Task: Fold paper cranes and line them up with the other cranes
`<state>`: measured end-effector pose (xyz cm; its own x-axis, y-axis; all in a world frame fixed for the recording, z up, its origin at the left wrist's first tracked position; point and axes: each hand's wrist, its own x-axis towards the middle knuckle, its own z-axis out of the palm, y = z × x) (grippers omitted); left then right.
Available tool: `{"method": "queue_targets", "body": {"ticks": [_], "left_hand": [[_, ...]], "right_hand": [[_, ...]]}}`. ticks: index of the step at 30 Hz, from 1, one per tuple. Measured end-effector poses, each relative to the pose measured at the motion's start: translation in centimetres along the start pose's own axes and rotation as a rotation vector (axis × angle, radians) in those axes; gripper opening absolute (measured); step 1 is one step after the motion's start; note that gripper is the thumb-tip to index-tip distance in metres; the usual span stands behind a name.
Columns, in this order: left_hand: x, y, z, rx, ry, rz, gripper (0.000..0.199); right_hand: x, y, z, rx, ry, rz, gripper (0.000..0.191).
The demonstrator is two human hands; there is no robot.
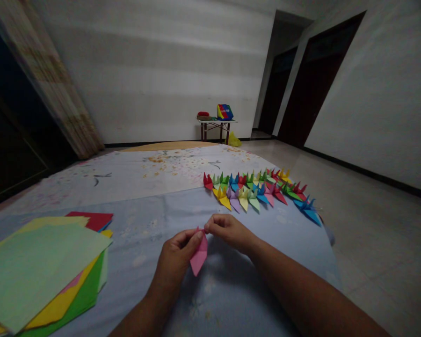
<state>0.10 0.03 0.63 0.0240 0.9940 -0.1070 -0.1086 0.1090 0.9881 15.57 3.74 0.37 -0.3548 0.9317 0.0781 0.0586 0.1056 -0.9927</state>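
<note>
A pink folded paper crane [199, 256] is held over the near part of the table, its long point hanging down. My left hand [178, 250] is closed on its upper left side, thumb across the front. At the crane's top right, the fingers of my right hand [228, 228] pinch a small tip of the same paper; the fingers cover most of that tip. Beyond my right hand stand several finished paper cranes [243, 197] in rows, in red, green, blue, yellow, purple and pink.
Left of my hands lies a loose stack of coloured paper sheets [52, 262], light green on top. A pale blue floral cloth [136, 234] covers the near table. Against the far wall, a small table [215, 122] bears a colourful box [225, 112]; a yellow bag [233, 139] sits below.
</note>
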Motion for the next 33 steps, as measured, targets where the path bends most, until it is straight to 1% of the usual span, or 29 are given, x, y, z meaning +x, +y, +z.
{"method": "queue_targets", "body": {"ticks": [8,15,19,23,28,33], "left_hand": [[-0.01,-0.1,0.12,-0.119,-0.057,-0.104,0.03],[0.25,-0.57,-0.09,-0.112,-0.068,-0.095,0.03],[0.28,-0.32,-0.05,-0.147,-0.046,-0.116,0.031],[0.12,-0.02,0.07,-0.174,-0.036,-0.132,0.031],[0.28,-0.5,-0.12,-0.171,-0.058,-0.101,0.029],[0.48,-0.81,-0.15,-0.145,-0.057,-0.088,0.03]], "right_hand": [[-0.19,-0.38,0.0,-0.056,-0.008,-0.033,0.027],[-0.38,-0.38,-0.04,-0.307,0.034,-0.159,0.025],[-0.16,-0.24,-0.39,-0.275,0.037,-0.169,0.026],[-0.07,-0.31,-0.71,-0.244,0.078,-0.157,0.023],[-0.25,-0.55,-0.39,-0.231,0.036,-0.145,0.015],[-0.23,-0.3,-0.26,-0.292,0.058,-0.208,0.01]]}}
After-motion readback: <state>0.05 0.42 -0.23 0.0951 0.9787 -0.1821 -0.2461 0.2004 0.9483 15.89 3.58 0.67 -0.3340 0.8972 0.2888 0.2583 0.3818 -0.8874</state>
